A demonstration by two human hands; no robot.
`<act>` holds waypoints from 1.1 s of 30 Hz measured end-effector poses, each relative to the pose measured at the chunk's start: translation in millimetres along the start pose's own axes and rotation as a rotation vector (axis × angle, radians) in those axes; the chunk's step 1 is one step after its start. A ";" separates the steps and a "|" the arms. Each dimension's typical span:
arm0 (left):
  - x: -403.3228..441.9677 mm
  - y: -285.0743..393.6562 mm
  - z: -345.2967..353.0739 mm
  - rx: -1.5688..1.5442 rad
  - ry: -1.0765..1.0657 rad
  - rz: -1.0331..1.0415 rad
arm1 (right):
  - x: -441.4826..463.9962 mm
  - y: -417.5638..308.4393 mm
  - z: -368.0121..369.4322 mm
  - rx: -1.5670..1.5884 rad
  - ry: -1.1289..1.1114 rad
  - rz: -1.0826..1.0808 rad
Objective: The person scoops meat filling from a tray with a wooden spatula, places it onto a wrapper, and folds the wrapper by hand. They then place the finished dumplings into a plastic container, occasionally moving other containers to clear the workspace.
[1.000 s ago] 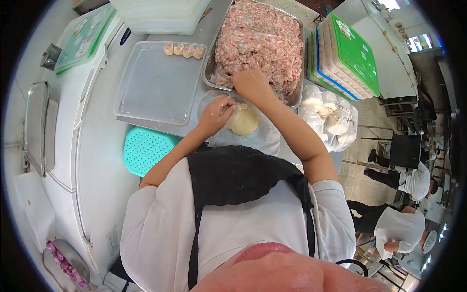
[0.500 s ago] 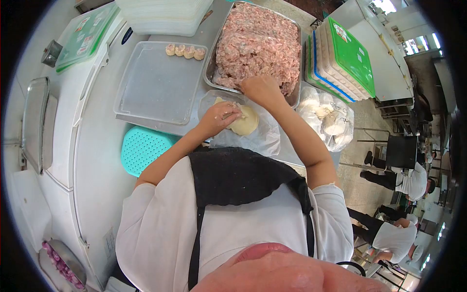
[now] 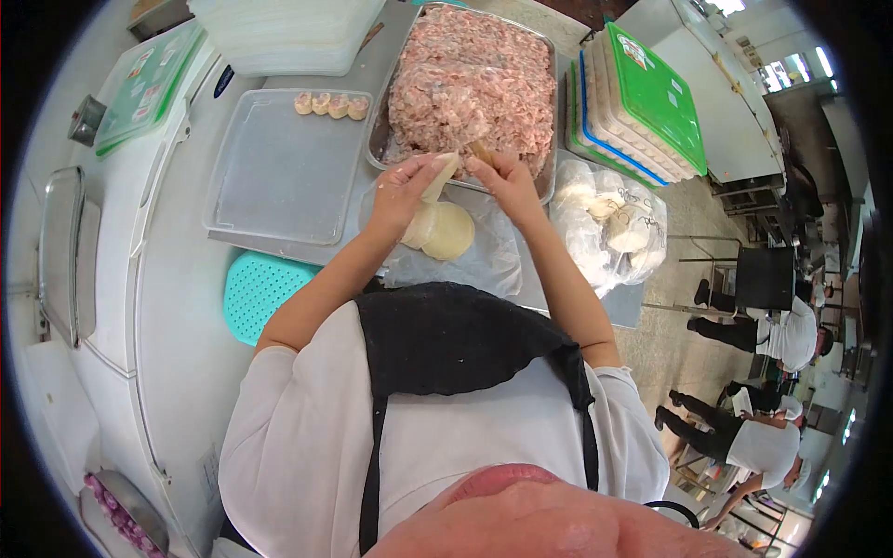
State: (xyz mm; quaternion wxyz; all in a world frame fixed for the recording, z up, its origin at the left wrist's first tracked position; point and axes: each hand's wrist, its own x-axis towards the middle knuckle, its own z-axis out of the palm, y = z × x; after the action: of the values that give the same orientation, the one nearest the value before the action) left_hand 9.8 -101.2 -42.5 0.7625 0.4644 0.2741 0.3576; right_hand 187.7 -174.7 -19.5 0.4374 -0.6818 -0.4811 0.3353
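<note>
My left hand (image 3: 402, 193) pinches a thin, round dough wrapper (image 3: 441, 177), raised at the near edge of the metal tray (image 3: 377, 135). In my right hand (image 3: 510, 189) is a flat wooden stick (image 3: 478, 149), its tip close to the wrapper and the pink minced meat (image 3: 474, 88) that fills the tray. Whether filling sits on the stick's tip is hard to make out. More round wrappers (image 3: 448, 232) lie overlapped on plastic sheeting (image 3: 493, 265) below my hands. Several filled dumplings (image 3: 331, 105) stand in a row at the top of a clear plastic tray (image 3: 279, 177) on the left.
Right of the meat are stacked trays with a green lid (image 3: 656, 93) and a bag of pale, rounded pieces (image 3: 614, 223). A turquoise perforated basket (image 3: 265, 293) sits at lower left, clear containers (image 3: 284, 37) at the back. Two people (image 3: 758, 446) work far right.
My left hand has lifted a wrapper off the pile and up toward the meat. My right hand has drawn back from the meat, and the wooden stick in it now shows.
</note>
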 end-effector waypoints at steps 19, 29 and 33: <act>38.5 48.0 36.3 -0.721 -0.097 -0.094 | -21.8 -13.2 -10.6 -0.075 0.297 -0.178; 83.2 13.1 -0.8 -0.841 0.073 -0.199 | -32.5 -28.6 -23.3 -0.916 0.119 -0.318; 63.0 38.0 22.3 -0.723 0.205 -0.202 | -30.2 -49.2 -47.1 -1.063 0.013 -0.260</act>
State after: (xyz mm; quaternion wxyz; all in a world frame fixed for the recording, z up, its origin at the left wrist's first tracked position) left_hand 53.0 -50.3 -4.2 0.8771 0.0981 0.2492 0.3987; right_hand 201.8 -208.6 45.3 0.0734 -0.7460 -0.6618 -0.0151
